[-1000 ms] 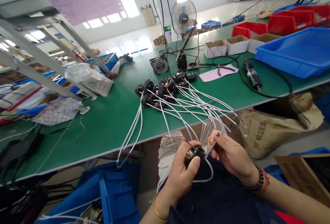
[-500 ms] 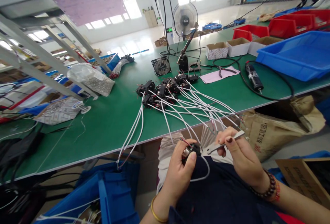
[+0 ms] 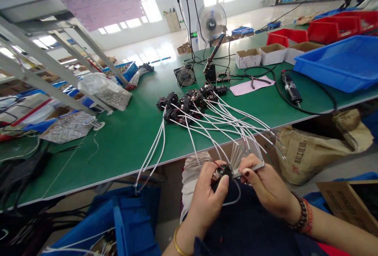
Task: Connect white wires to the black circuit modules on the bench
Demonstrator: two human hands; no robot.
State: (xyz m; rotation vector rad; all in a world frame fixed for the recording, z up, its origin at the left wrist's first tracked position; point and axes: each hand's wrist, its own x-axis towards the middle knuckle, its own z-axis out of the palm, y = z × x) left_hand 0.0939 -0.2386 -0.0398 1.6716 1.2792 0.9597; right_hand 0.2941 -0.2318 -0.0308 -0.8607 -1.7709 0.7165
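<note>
My left hand (image 3: 208, 191) is closed around a small black part (image 3: 225, 172) with a metallic piece, thin red wires and a white cable (image 3: 237, 195) looping below it. In my right hand (image 3: 265, 185), a flat grey metal tool (image 3: 256, 167) is pinched between thumb and fingers. The tool's tip is at the right side of the black part; whether it touches cannot be made out. Both hands are over my lap, just off the bench edge. Beyond them, a heap of similar black parts (image 3: 189, 104) lies on the green bench (image 3: 118, 146), their white cables (image 3: 224, 122) trailing over the edge.
A soldering iron (image 3: 213, 53) stands behind the heap beside a small black fan (image 3: 186, 76). To the right are pliers (image 3: 257, 81) on pink paper, an electric screwdriver (image 3: 291, 87) and a blue tray (image 3: 339, 67). A solder spool (image 3: 93, 123) is leftward; a blue bin (image 3: 118, 224) stands below.
My right hand has moved left and slightly down, bringing the metal tool up against or close to the black part. The left hand stays nearly in place.
</note>
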